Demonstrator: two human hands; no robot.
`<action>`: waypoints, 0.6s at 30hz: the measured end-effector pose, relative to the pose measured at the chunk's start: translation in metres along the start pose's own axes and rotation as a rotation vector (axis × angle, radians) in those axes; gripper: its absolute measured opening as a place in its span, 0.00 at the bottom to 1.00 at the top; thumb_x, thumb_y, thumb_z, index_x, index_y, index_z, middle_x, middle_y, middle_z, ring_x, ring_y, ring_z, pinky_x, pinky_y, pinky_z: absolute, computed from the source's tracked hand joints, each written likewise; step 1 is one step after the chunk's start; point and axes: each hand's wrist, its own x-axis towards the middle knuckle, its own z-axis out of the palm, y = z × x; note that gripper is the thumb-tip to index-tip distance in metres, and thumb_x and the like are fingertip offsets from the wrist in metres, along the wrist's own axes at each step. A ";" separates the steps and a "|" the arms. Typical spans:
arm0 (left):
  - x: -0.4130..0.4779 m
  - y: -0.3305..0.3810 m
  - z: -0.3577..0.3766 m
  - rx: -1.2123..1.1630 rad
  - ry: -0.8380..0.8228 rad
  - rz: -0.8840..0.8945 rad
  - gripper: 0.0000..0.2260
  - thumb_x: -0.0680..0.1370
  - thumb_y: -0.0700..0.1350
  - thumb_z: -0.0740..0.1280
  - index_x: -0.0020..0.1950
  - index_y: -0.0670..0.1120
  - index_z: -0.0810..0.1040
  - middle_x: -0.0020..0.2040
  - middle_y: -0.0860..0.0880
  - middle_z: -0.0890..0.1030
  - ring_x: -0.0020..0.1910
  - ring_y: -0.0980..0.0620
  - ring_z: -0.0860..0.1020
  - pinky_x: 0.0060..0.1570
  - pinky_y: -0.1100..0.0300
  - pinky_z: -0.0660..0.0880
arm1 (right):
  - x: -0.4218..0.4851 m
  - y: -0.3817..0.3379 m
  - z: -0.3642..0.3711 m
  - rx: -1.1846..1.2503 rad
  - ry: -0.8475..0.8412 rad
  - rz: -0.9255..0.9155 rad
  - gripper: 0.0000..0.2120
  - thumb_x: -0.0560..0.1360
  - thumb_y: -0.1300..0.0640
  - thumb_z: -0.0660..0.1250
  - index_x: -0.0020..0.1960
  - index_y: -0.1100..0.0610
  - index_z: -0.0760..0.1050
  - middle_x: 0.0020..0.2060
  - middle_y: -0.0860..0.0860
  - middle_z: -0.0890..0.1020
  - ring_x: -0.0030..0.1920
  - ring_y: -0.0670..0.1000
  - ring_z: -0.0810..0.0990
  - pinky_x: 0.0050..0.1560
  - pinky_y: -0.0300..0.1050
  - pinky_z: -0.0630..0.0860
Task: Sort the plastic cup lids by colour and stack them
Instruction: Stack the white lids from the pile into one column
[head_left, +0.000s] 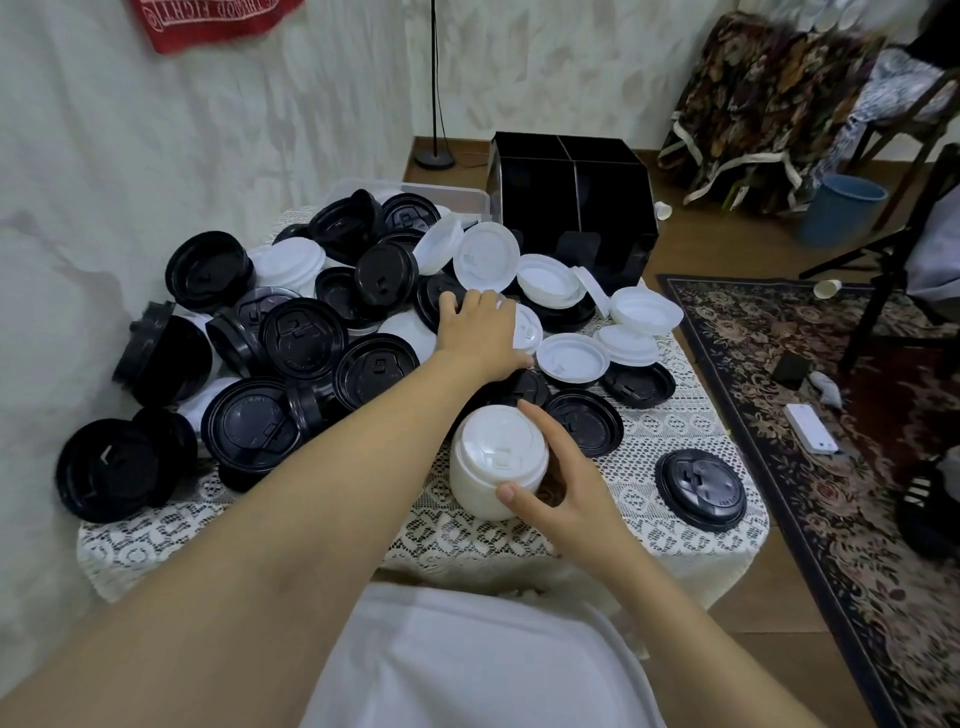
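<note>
Right hand (558, 486) wraps a stack of white lids (496, 460) near the front edge of the table (670, 551); left hand (480, 330) covers a loose white lid (529, 328) mid-pile, grip unclear. Light, slick plastic, probably: pinch rims

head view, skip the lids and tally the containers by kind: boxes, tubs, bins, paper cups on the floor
black divided box: 1
clear tub: 1
blue bin: 1
paper cups on the floor: 2
total: 5
</note>
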 end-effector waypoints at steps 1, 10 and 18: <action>0.001 0.000 0.000 0.011 0.004 -0.002 0.32 0.72 0.65 0.65 0.69 0.48 0.67 0.66 0.48 0.70 0.67 0.47 0.65 0.64 0.46 0.56 | 0.000 0.000 0.000 0.001 -0.001 0.000 0.35 0.66 0.36 0.70 0.69 0.34 0.60 0.68 0.36 0.70 0.68 0.35 0.68 0.67 0.34 0.66; -0.004 -0.002 -0.005 0.000 0.081 0.043 0.26 0.72 0.61 0.66 0.64 0.46 0.70 0.58 0.49 0.73 0.60 0.47 0.71 0.65 0.46 0.55 | 0.000 0.000 0.001 0.010 0.004 -0.003 0.34 0.66 0.37 0.70 0.69 0.34 0.60 0.68 0.37 0.70 0.68 0.36 0.68 0.67 0.35 0.66; -0.035 -0.020 -0.038 -0.565 0.017 0.214 0.36 0.72 0.50 0.73 0.76 0.47 0.61 0.73 0.49 0.65 0.72 0.50 0.64 0.68 0.59 0.61 | 0.000 0.001 -0.001 0.017 0.012 -0.012 0.34 0.66 0.37 0.70 0.69 0.34 0.61 0.68 0.38 0.70 0.68 0.36 0.68 0.66 0.31 0.66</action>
